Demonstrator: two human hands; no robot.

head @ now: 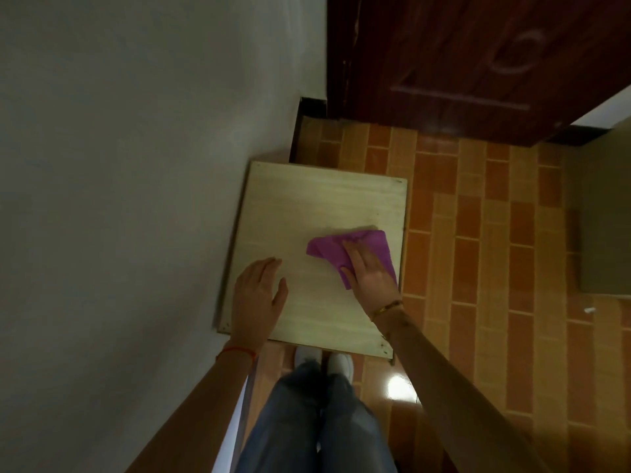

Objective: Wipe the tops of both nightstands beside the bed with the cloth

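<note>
My right hand (368, 268) lies flat on the purple cloth (348, 249), fingers straight and pressing it down against the top of the nightstand (307, 206). The cloth sits crumpled toward the 3 o'clock side of the top, near that edge, bunched out from under my fingers toward 10 o'clock. A thin gold bracelet (386, 307) rings that wrist.

My left hand (259, 295) is released, fingers straight and together, over the 7 o'clock part of the top; whether the palm actually touches the wood I cannot tell. A red thread (239, 351) circles that wrist. The two hands are apart, with bare wood between them.

The nightstand's pale wood-grain top stands with its 9 o'clock edge close against a plain grey wall (136, 199). At 12 to 1 o'clock a dark reddish wooden door (478, 63) stands above the floor, with faint chalk-like marks on it. The floor (478, 250) from 1 to 5 o'clock is orange and tan tile in a brick pattern, with a bright glare spot at 5 o'clock. A grey-green block of furniture (601, 216) sits at 3 o'clock, well apart from the nightstand, with a small white scrap (589, 310) on the tile just below it. At 6 o'clock my jeans (307, 421) and white shoes (339, 363) meet the nightstand's near edge.
</note>
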